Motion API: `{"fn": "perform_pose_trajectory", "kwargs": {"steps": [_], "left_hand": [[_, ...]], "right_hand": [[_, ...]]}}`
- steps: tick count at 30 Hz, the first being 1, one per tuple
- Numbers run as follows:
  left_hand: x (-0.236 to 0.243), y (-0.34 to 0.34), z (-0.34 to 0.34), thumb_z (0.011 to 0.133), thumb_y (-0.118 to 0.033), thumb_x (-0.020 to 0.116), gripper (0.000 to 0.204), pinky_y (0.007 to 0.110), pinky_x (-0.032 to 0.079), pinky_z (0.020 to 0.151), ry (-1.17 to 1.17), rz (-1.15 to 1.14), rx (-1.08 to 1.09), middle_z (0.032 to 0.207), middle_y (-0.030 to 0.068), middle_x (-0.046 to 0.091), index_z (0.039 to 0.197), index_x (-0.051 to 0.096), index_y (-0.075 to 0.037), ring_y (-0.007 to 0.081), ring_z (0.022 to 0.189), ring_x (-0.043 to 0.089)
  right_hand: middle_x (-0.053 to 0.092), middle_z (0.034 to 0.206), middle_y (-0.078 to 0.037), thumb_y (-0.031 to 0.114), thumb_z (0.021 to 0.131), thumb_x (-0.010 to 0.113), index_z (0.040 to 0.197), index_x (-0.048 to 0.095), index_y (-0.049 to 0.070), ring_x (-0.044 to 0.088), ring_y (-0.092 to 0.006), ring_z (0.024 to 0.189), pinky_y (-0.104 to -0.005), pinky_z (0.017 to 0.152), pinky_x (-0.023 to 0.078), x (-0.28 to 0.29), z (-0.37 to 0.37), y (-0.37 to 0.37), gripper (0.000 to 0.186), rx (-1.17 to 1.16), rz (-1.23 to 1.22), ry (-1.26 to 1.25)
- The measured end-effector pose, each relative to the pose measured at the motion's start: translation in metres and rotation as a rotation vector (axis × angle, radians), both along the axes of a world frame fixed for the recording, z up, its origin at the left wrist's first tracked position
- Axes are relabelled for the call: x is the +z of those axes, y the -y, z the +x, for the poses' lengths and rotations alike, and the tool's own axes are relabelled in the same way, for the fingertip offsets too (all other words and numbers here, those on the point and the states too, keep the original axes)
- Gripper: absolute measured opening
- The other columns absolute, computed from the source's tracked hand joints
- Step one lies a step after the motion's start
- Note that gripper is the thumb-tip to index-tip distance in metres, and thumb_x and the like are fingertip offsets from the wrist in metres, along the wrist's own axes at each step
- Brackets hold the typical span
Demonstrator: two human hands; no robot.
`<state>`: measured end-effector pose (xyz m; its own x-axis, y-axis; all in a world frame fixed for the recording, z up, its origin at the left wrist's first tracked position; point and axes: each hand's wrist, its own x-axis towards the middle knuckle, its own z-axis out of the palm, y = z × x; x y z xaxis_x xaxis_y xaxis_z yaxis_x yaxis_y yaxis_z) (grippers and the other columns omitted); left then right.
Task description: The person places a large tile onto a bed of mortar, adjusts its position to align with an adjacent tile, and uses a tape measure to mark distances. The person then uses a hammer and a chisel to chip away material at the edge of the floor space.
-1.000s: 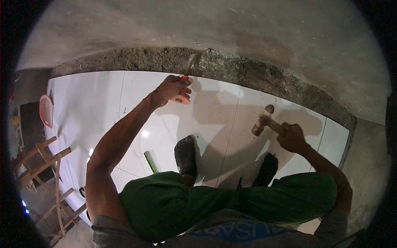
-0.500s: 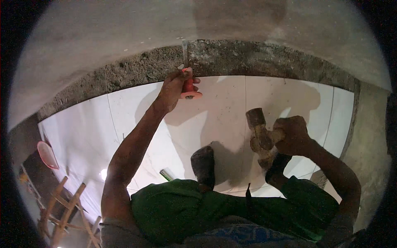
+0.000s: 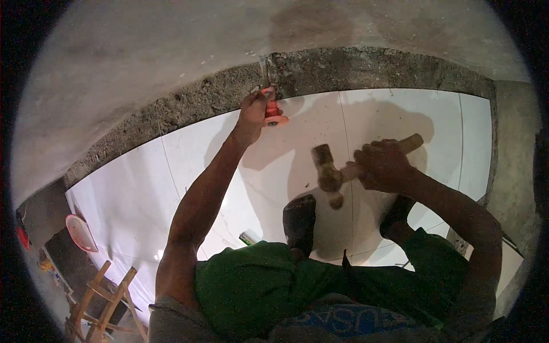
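Observation:
My left hand [image 3: 255, 110] is closed round the red-orange grip of a chisel [image 3: 273, 110] with a round hand guard at its near end. The chisel's metal blade points away from me, its tip at the foot of the wall [image 3: 171, 34] along the rough mortar strip [image 3: 366, 66]. In my right hand [image 3: 384, 166] is a ball-peen hammer [image 3: 330, 177], gripped by its wooden handle, which sticks out past my fist to the right. The hammer head hangs over the white floor tiles [image 3: 309, 137], nearer to me than the chisel and apart from it.
My dark shoes [image 3: 299, 222] stand on the tiles. A pinkish-rimmed basin [image 3: 82, 233] sits at the left edge, near a wooden stool or ladder-like frame [image 3: 108, 297]. A small green-and-white object [image 3: 247, 238] lies by my left knee. Another wall [image 3: 512, 143] bounds the right side.
The hammer and my right hand have moved left and a little farther away, and the handle now shows behind the fist. The view has shifted slightly; the chisel still meets the wall's foot.

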<state>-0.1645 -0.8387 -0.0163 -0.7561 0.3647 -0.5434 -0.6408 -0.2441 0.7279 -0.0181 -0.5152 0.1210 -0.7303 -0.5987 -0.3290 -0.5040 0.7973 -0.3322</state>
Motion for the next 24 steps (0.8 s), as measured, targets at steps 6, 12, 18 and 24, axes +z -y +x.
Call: {"fn": "perform_pose_trajectory", "kwargs": {"steps": [6, 12, 18, 24], "left_hand": [[0.0, -0.014, -0.004, 0.105, -0.028, 0.055, 0.019, 0.035, 0.058, 0.074, 0.008, 0.051, 0.01, 0.086, 0.0044, 0.06, 0.105, 0.057, -0.009, 0.0184, 0.08, 0.064], [0.012, -0.017, -0.007, 0.101, -0.021, 0.056, 0.016, 0.036, 0.055, 0.068, 0.158, 0.249, 0.146, 0.085, 0.0078, 0.063, 0.098, 0.06, -0.006, 0.0189, 0.073, 0.064], [0.025, -0.019, -0.009, 0.101, -0.017, 0.055, 0.015, 0.036, 0.055, 0.066, 0.054, 0.136, 0.051, 0.084, 0.0081, 0.064, 0.096, 0.06, -0.004, 0.0181, 0.071, 0.062], [0.02, -0.023, -0.012, 0.102, -0.017, 0.054, 0.017, 0.035, 0.053, 0.065, 0.129, 0.16, 0.147, 0.082, 0.0078, 0.061, 0.094, 0.06, -0.003, 0.0179, 0.07, 0.06]], "right_hand": [[0.066, 0.091, -0.009, 0.037, 0.072, 0.077, 0.105, 0.064, 0.013, 0.068, -0.0316, 0.088, -0.0499, 0.081, 0.05, -0.007, 0.003, 0.064, 0.044, 0.281, -0.063, 0.056], [0.069, 0.089, -0.011, 0.04, 0.069, 0.076, 0.104, 0.068, 0.014, 0.068, -0.0311, 0.09, -0.0487, 0.083, 0.051, -0.025, -0.043, 0.095, 0.045, 0.341, 0.066, -0.048], [0.07, 0.089, -0.012, 0.042, 0.064, 0.077, 0.105, 0.068, 0.014, 0.068, -0.0312, 0.092, -0.0498, 0.086, 0.052, -0.028, -0.041, 0.096, 0.05, 0.153, 0.06, -0.066], [0.071, 0.094, -0.014, 0.033, 0.06, 0.073, 0.096, 0.072, 0.01, 0.068, -0.0343, 0.088, -0.0531, 0.082, 0.053, -0.009, -0.063, 0.092, 0.043, -0.04, 0.19, 0.128]]}}
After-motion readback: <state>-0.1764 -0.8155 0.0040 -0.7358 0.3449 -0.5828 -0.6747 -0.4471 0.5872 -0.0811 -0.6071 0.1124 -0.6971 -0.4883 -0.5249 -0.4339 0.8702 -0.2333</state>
